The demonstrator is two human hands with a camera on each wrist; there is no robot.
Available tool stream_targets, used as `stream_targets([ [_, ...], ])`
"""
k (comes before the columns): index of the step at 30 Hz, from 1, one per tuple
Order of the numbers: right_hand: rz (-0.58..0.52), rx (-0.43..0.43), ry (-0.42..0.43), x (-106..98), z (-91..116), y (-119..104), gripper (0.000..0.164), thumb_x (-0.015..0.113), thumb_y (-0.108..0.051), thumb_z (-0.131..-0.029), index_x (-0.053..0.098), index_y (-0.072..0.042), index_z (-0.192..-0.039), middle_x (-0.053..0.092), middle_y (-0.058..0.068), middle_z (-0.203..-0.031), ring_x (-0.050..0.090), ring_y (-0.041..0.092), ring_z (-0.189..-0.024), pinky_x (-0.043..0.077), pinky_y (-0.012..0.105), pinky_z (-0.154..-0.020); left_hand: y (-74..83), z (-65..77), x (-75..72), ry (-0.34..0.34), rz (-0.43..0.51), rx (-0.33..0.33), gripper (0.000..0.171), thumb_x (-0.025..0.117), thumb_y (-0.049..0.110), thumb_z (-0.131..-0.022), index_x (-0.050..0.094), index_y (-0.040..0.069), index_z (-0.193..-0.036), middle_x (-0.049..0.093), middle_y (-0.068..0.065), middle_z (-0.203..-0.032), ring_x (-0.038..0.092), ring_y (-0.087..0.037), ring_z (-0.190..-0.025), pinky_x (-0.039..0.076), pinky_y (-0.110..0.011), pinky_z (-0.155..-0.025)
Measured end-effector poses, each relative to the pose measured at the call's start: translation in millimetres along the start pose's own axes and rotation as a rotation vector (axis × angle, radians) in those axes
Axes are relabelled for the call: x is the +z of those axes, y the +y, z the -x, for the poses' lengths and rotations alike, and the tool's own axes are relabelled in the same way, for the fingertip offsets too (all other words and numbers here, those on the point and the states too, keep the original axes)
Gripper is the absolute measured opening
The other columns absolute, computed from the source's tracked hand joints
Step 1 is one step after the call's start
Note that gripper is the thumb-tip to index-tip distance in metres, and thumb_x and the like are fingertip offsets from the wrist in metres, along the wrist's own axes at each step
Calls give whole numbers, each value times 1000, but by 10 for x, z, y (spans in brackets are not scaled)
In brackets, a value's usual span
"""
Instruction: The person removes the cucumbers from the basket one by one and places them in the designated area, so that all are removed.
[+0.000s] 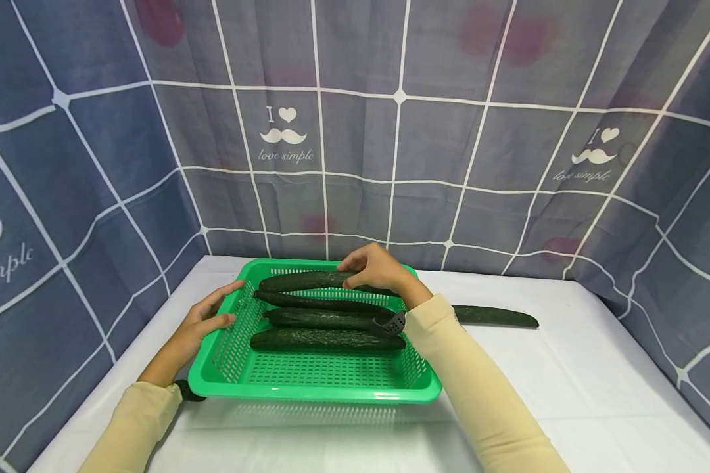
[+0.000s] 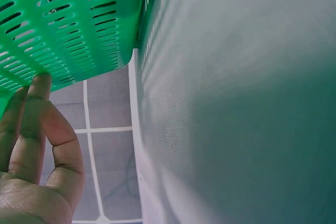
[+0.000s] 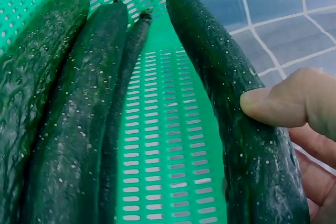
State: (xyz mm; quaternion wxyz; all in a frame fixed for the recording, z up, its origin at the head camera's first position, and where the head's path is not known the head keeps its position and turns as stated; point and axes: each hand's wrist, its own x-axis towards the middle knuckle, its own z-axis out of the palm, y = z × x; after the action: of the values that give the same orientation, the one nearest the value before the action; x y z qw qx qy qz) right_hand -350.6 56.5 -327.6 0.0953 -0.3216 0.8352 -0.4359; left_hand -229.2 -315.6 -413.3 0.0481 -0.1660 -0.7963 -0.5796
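Observation:
My right hand [image 1: 381,269] grips a dark green cucumber [image 1: 298,282] by the far side of a green plastic basket [image 1: 313,395]. In the right wrist view the thumb presses one side of that cucumber [image 3: 210,59], with fingers curled behind it. Three more cucumbers lie side by side in the basket, the nearest cucumber [image 1: 325,339] plain to see. At the left end, my left hand [image 1: 198,325] holds the basket rim, thumb over the top. In the left wrist view, fingers [image 2: 32,129] touch the perforated outer wall [image 2: 79,30].
Right of the basket, another cucumber [image 1: 497,316] lies on the white tablecloth [image 1: 591,381], partly hidden by the right sleeve [image 1: 479,387]. A grey curtain [image 1: 355,131] with white grid lines stands behind the table and along both sides.

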Motion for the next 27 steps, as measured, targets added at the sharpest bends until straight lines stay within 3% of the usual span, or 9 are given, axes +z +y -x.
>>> stream_targets([
  [9,24,-3,35,-142,122,-55,32,87,-1,-87,82,2,-118,80,14,-118,73,33,-118,55,47,-106,-4,6,26,-7,-11,-11,65,58,6,-106,39,8,-168,13,-26,-178,3,-60,-160,43,-15,-96],
  [16,55,1,57,-269,233,-85,33,86,-2,-87,82,1,-119,79,12,-121,71,33,-117,55,49,-105,-3,7,25,-4,-2,-15,65,58,6,-106,39,11,-169,13,-25,-178,1,-58,-161,39,-12,-98],
  [27,60,-15,83,-438,404,-113,33,86,-2,-85,82,2,-117,80,13,-118,71,35,-118,54,51,-105,-3,-6,14,2,9,11,65,58,5,-106,42,14,-168,14,-26,-177,1,-60,-160,43,-13,-96],
])
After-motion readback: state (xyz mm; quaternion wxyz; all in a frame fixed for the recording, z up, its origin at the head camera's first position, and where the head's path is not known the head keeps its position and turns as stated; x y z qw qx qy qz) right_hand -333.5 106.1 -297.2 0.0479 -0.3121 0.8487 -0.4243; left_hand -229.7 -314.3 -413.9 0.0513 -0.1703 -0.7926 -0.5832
